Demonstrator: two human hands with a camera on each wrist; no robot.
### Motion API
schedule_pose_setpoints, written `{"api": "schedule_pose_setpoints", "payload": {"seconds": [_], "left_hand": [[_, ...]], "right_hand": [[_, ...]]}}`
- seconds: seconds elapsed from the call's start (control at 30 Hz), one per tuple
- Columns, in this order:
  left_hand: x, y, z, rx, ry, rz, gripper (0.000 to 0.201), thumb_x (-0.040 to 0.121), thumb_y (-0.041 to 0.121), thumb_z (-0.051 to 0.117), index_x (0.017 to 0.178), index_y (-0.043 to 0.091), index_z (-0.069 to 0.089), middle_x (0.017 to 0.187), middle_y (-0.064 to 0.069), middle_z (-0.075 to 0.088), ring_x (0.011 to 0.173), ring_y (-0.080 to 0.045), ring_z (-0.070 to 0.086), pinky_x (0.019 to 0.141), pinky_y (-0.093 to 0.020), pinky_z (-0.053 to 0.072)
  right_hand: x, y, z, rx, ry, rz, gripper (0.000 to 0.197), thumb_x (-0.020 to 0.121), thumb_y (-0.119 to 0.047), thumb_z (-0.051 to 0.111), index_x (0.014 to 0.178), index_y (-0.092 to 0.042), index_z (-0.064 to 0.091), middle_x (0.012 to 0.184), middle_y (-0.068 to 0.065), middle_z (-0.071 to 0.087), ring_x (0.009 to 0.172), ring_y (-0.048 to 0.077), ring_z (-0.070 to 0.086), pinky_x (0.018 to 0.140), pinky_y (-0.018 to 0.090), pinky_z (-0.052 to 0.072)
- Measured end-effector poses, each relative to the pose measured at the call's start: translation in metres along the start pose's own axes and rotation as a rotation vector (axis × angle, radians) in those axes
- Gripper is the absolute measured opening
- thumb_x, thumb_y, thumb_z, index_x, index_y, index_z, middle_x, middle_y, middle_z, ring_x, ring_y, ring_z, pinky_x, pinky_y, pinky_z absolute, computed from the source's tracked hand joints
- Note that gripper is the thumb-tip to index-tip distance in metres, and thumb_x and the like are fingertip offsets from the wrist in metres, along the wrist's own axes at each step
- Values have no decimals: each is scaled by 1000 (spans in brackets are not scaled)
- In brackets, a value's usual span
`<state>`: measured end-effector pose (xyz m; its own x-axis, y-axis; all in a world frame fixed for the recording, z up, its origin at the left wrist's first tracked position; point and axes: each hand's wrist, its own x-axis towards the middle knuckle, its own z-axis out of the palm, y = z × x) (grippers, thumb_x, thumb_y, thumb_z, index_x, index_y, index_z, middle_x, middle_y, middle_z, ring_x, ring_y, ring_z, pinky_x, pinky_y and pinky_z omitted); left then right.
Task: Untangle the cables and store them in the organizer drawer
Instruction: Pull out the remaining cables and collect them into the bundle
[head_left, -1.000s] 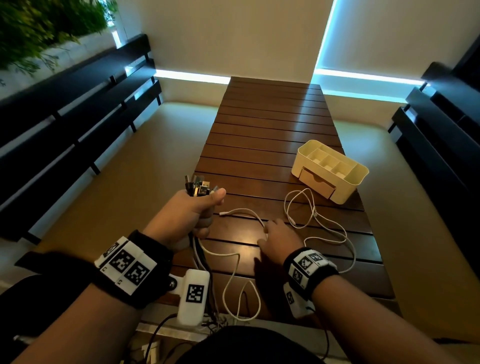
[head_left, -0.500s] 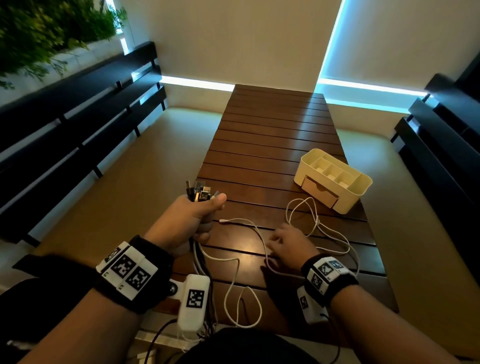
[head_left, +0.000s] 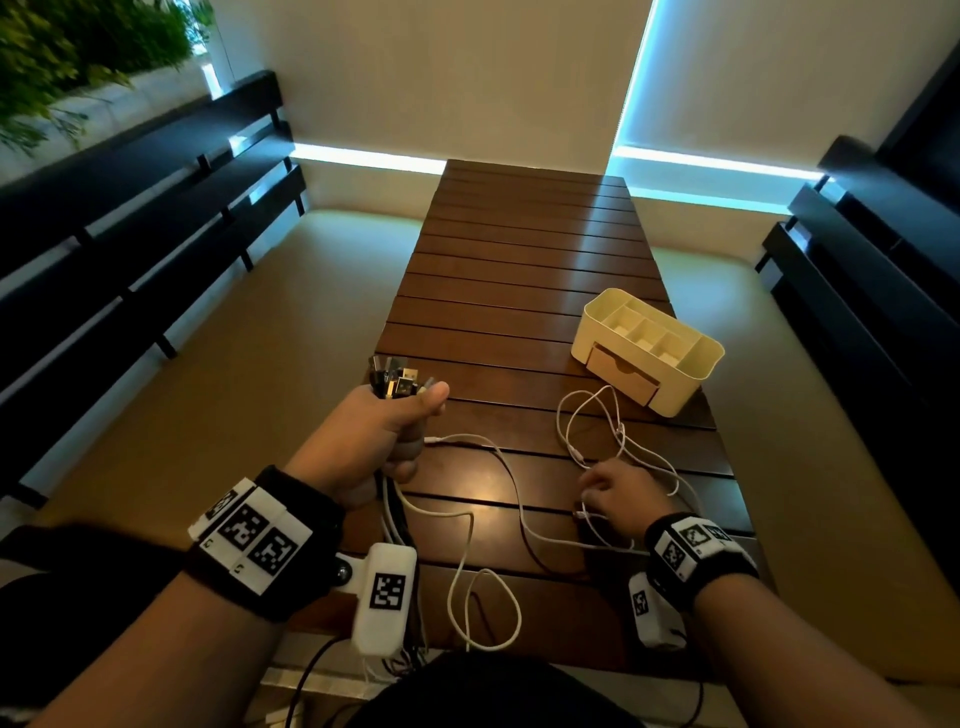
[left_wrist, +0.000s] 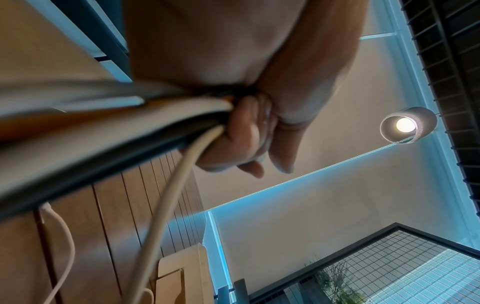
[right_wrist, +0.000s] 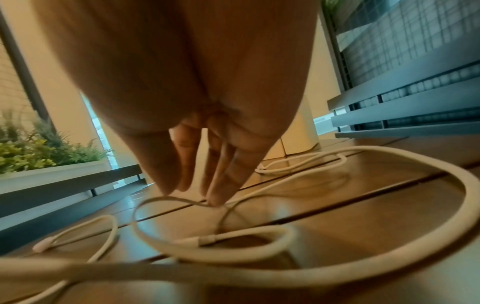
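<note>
The left hand (head_left: 371, 441) is a raised fist, thumb laid over the top, fingers curled tight round a bundle of cables (head_left: 397, 382). The right hand (head_left: 621, 496) is held low, palm down, fingers (right_wrist: 221, 185) straight and pointing downward, tips touching a white cable (right_wrist: 182, 200). Both forearms reach forward.

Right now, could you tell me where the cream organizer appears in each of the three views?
Head: the organizer sits right of centre on the slatted table, drawer facing the person.
Left wrist: its corner and drawer front show at the bottom edge, centre-left.
Right wrist: a pale sliver behind the right hand, probably the organizer.
Shared landmark: the white cable lying before it.
</note>
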<state>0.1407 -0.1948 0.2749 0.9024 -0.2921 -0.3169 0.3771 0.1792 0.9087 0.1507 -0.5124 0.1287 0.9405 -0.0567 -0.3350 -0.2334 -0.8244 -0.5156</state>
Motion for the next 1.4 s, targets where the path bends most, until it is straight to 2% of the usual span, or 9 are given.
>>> {"api": "schedule_pose_setpoints", "payload": {"seconds": [0.1, 0.27, 0.37, 0.5, 0.63, 0.87, 1.03, 1.27, 1.4], "left_hand": [[-1, 0, -3, -1, -2, 3, 23, 86, 30, 65, 89, 9, 57, 52, 7, 27, 40, -8, 21, 36, -19, 23], [-1, 1, -3, 9, -9, -1, 24, 87, 31, 65, 90, 8, 57, 53, 7, 28, 41, -8, 22, 36, -19, 25], [-1, 0, -3, 12, -14, 0, 24, 87, 31, 65, 90, 9, 57, 52, 7, 28, 40, -7, 22, 36, -19, 25], [-2, 0, -4, 13, -18, 4, 24, 88, 31, 64, 90, 8, 57, 52, 7, 28, 40, -8, 22, 36, -20, 25], [-2, 0, -1, 30, -13, 0, 25, 88, 31, 64, 92, 7, 57, 52, 7, 28, 40, -8, 23, 36, -19, 26], [-9, -2, -2, 37, -9, 5, 27, 87, 30, 64, 94, 6, 54, 52, 6, 26, 41, -8, 21, 38, -20, 23], [-15, -4, -13, 22, 57, -2, 29, 88, 29, 65, 102, 7, 53, 57, 3, 22, 45, -10, 18, 42, -21, 19], [-15, -2, -29, 1, 134, -22, 24, 93, 26, 63, 96, 4, 55, 63, -1, 18, 52, -13, 12, 42, -22, 17], [-10, 2, -27, 3, 135, -24, 23, 93, 25, 63, 95, 5, 54, 62, 0, 20, 50, -12, 15, 43, -23, 18]], "right_hand": [[-5, 2, -2, -84, -84, -54, 19, 89, -25, 69, 107, -20, 72, 116, -3, 61, 103, 13, 58, 89, 27, 49], [-8, 6, 4, -88, -103, -60, 18, 86, -42, 72, 91, -25, 72, 113, -7, 57, 102, 10, 55, 83, 23, 42], [-9, 6, 8, -143, -108, -77, 25, 85, -33, 75, 107, -25, 67, 119, -10, 49, 105, 10, 54, 85, 20, 42], [-9, -7, 12, -191, -63, -129, 32, 90, -26, 68, 121, -22, 63, 126, -10, 43, 112, 11, 51, 99, 28, 47], [3, -43, 24, -188, -19, -214, 27, 93, -31, 60, 119, -24, 62, 120, -7, 48, 112, 14, 51, 96, 31, 47], [40, -115, 54, -265, -60, -308, 37, 94, -25, 56, 130, -16, 56, 130, 3, 47, 118, 25, 51, 99, 39, 46], [64, -129, 55, -303, -64, -204, 46, 94, -25, 55, 139, -17, 47, 143, 8, 40, 127, 33, 46, 105, 46, 43], [69, -126, 54, -324, -77, -176, 21, 97, -23, 53, 109, -16, 68, 114, 7, 67, 103, 26, 63, 89, 37, 53], [58, -112, 44, 36, 6, -98, 14, 96, -21, 60, 102, -23, 73, 104, -2, 69, 98, 17, 64, 89, 31, 53]]}}
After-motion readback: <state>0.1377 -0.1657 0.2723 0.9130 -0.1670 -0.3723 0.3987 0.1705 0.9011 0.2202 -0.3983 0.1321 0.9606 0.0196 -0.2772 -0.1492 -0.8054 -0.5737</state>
